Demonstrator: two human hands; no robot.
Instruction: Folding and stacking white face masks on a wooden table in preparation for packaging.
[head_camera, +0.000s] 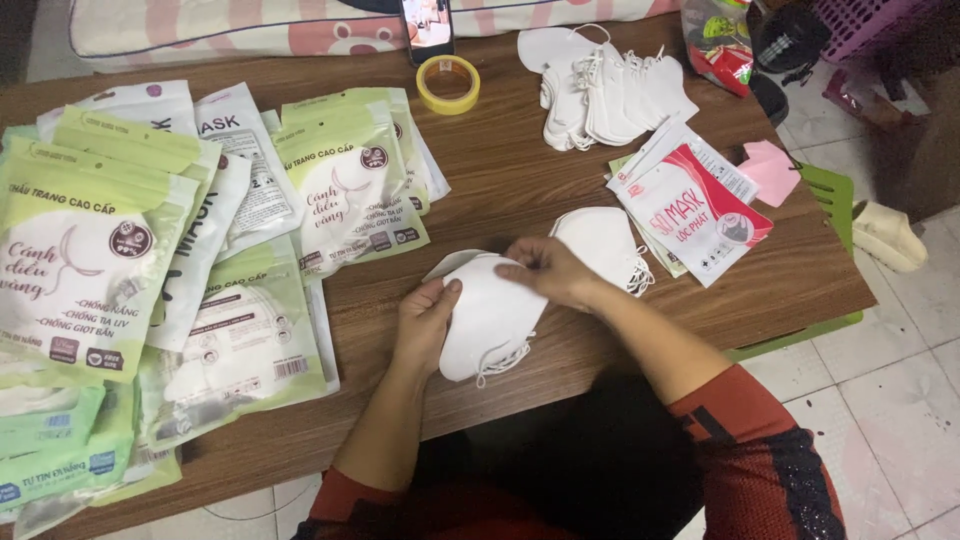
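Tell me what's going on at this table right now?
A person sits at a wooden table holding a small stack of white face masks in both hands: the left hand grips its edge, the right hand pinches the top. Another white mask lies just behind. Green and white packets cover the left side, a pile of loose masks and a tape roll sit at the far edge, red and white packets to the right.

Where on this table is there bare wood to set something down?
Bare wood lies between the tape roll, the green packets and the white mask pile, and along the near edge below the red packet. The left side is crowded with packets.
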